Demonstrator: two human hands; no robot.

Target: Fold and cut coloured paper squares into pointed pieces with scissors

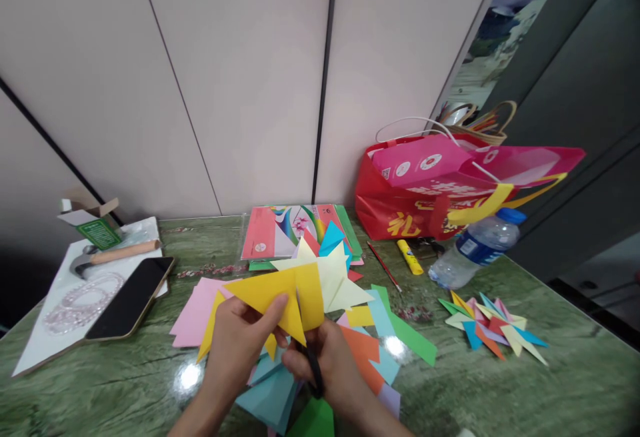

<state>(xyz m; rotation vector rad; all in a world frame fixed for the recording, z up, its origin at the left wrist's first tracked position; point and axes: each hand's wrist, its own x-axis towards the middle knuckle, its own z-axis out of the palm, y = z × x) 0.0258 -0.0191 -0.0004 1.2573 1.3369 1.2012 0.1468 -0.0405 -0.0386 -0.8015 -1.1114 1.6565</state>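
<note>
A folded piece of yellow paper point(265, 289) is pinched in my left hand point(245, 330), the thumb lying across its front. My right hand point(333, 353) grips scissors point(314, 367) by their black handles, just below the paper. A slit runs up through the yellow sheet, parting a strip on the right from the triangular part on the left. The blades are mostly hidden behind the paper. Under and around both hands lie loose coloured papers, among them pink sheets point(200, 310), orange pieces point(361, 353), a green strip point(413, 338) and teal folded paper point(270, 393). Cream pointed folds point(333, 277) rest just beyond.
At the back are a paper pack point(260, 240), red bag point(380, 203), pencil point(384, 265), glue stick point(410, 257) and water bottle point(475, 253). Folded stars point(495, 323) lie right. A phone point(133, 300), hammer point(120, 253), beaded loop point(83, 300) and small green box point(100, 231) are left.
</note>
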